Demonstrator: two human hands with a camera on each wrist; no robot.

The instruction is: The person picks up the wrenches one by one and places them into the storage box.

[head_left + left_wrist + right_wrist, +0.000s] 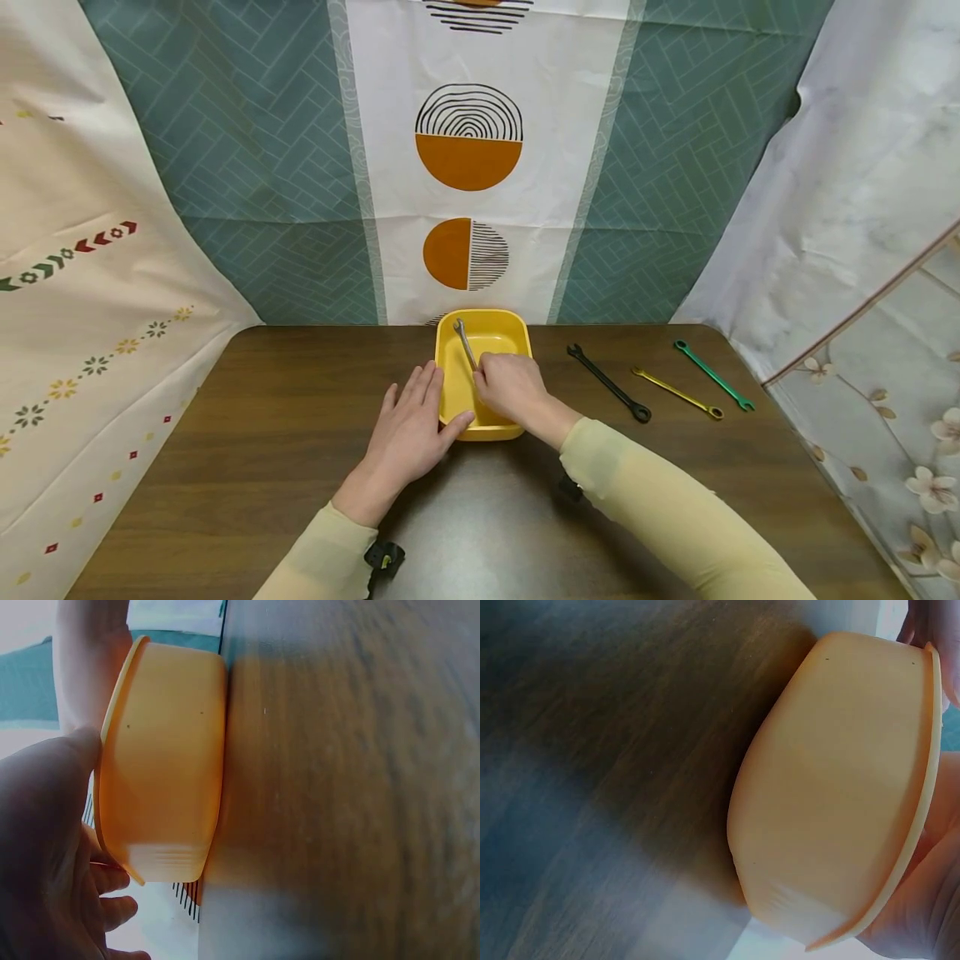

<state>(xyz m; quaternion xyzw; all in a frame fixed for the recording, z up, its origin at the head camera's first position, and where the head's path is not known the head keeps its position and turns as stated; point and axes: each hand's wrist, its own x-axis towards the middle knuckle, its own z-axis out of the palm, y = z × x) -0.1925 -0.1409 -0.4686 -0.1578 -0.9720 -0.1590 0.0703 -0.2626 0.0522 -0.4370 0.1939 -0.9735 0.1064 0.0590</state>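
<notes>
The tub [491,433] stands on the table [300,417], near the back edge, with a hanging cloth [277,167] behind. The left hand [411,421] rests at the tub's left rim; the right hand [513,387], over its right part, grips the first wrench [467,343], free end toward the back left corner (contact with the tub cannot be confirmed). To the right, on the table, the third wrench [677,392] lies between the second wrench [606,382] and the outermost wrench [712,374].
</notes>
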